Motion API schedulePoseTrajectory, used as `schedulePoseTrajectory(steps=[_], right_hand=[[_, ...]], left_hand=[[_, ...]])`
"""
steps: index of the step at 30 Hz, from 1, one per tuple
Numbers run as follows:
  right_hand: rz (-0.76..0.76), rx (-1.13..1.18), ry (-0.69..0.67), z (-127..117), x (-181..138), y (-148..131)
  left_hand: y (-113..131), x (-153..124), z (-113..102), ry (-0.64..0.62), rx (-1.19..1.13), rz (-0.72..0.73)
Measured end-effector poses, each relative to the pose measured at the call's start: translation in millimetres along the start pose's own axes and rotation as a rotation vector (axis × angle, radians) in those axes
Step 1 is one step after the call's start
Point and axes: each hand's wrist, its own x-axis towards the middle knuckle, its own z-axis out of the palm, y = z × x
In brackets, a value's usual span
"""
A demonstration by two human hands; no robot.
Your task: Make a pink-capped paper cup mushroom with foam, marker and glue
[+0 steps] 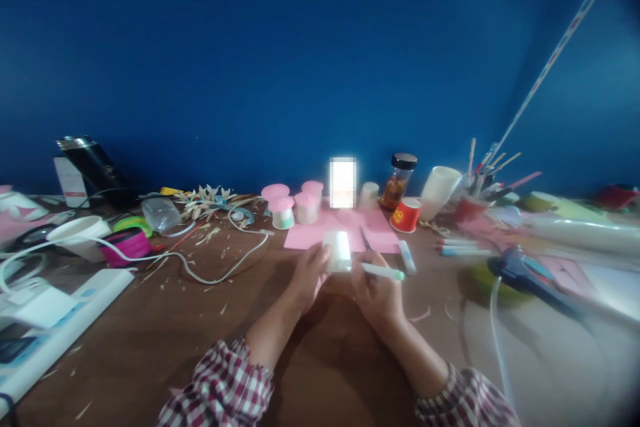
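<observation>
My left hand (307, 275) is closed round a small white paper cup (338, 250), held on its side above the brown table (150, 333). My right hand (376, 292) grips a white marker with a green end (383, 271), its tip against the cup. Just behind lies a pink sheet of paper (320, 235). A marker cap or glue stick (406, 256) rests right of the hands.
Pink-topped cups (293, 203) stand at the back, beside a brown jar (397, 181), a red cup (406, 215) and a white cup (439, 191). A glue gun (530, 277) lies right. White cable (200, 273) and tape rolls (127, 240) lie left.
</observation>
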Motion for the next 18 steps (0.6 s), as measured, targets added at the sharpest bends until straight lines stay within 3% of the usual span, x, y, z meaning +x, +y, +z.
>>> schedulePoseTrajectory(steps=[18], right_hand=[[-0.015, -0.002, 0.014, 0.3, 0.3, -2.2]], left_hand=[[2.0, -1.2, 0.7, -0.006, 0.026, 0.004]])
